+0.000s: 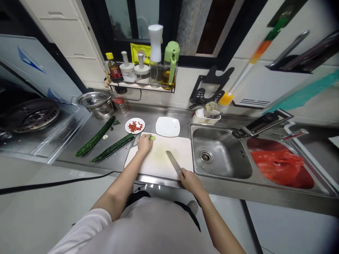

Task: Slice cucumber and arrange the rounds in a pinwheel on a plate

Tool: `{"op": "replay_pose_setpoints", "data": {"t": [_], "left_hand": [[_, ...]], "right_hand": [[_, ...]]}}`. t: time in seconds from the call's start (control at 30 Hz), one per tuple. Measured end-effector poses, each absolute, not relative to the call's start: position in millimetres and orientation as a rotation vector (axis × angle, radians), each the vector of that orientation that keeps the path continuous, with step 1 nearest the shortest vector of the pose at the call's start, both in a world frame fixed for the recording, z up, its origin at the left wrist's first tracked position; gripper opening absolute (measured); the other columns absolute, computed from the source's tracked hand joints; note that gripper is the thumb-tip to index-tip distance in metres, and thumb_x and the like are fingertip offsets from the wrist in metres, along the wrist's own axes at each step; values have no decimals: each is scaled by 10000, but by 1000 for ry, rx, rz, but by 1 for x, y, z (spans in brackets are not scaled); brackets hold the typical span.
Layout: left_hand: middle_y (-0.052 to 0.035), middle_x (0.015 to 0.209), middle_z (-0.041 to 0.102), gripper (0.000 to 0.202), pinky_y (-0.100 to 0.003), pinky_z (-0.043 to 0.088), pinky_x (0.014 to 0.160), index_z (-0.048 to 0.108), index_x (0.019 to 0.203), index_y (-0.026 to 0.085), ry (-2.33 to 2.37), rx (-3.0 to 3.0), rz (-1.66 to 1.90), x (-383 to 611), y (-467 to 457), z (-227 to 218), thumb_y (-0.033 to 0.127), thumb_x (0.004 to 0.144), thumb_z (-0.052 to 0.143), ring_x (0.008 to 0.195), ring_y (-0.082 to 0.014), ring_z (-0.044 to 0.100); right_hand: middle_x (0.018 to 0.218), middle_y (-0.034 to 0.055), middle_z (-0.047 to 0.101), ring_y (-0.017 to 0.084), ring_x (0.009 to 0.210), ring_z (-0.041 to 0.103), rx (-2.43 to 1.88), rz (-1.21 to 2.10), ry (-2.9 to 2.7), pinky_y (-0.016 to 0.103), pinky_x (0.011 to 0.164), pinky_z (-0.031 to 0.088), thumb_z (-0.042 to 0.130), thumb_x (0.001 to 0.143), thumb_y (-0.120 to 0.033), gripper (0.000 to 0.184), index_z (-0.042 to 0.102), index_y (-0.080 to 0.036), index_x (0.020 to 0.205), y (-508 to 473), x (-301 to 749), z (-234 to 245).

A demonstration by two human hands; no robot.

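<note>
At the near right corner of the cutting board (178,148), the handle of a knife (173,163) is gripped by the right hand (189,180), its fingers wrapped around it. The blade is pointed obliquely toward the middle of the board; whether the surface is touched by it cannot be told. The middle of the board is marked by a pale green stain. By the board's far left corner, a cucumber piece (152,138) is held under the bent fingers of the left hand (144,144), its light green end being left exposed.

On the steel counter (116,135), left of the board, two long objects are laid obliquely: a nearer cucumber (113,148), its far end just beside the board's left edge, and a farther cucumber (95,137). Beyond the board's far edge, a square plate (167,126) is placed, with a round plate (135,126) of chopped red bits to its left. To the right of the board, a sink (219,151) is set into the counter. Along the counter's back edge, a lidded pot (96,104) and a red-lidded jar (120,105) are stood, and above them bottles are carried by a wall rack (143,86).
</note>
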State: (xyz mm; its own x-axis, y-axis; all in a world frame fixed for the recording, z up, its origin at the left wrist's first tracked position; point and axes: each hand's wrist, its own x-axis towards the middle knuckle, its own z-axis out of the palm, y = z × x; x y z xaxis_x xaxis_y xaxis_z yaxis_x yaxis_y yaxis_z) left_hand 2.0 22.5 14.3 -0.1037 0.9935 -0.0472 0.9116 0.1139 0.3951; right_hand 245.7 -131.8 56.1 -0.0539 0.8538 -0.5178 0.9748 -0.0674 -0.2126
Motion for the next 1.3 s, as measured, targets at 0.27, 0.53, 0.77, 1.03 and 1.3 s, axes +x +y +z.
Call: {"op": "replay_pose_setpoints", "data": {"t": [0.27,0.53,0.77,1.03,1.3], "left_hand": [[-122,1171,554,301,-402,344,952,649,1145,249,2052,1959,250,4,36,9,275,881,506,1127,-283,496],[-124,1210,551,293,-401,350,953,623,1140,243,2046,1977,226,5,40,12,269,864,528,1178,-293,458],[-88,1050,664,273,-375,377,912,605,1080,227,2021,1858,305,8,34,22,152,858,466,1049,-244,567],[5,824,696,270,-235,439,699,666,1027,222,1816,1563,401,20,-2,11,200,778,564,776,-145,634],[-30,1010,724,271,-326,433,870,709,999,251,1787,1768,349,30,-23,9,197,850,489,969,-207,629]], "right_hand": [[990,117,686,203,900,624,2026,-840,1938,261,654,302,350,957,-272,260,578,-165,1021,-138,253,54],[997,120,688,208,917,632,2010,-821,1957,267,661,312,350,959,-268,260,577,-161,1026,-137,249,56],[1022,121,688,207,936,632,1994,-801,1956,266,682,329,350,960,-264,265,574,-157,1052,-137,248,58],[1011,127,683,212,931,629,2032,-789,1949,266,703,333,349,965,-262,238,532,-162,1079,-135,247,63],[978,117,691,234,923,641,1910,-721,2045,285,725,351,333,957,-226,248,484,-186,1149,-129,230,70]]}}
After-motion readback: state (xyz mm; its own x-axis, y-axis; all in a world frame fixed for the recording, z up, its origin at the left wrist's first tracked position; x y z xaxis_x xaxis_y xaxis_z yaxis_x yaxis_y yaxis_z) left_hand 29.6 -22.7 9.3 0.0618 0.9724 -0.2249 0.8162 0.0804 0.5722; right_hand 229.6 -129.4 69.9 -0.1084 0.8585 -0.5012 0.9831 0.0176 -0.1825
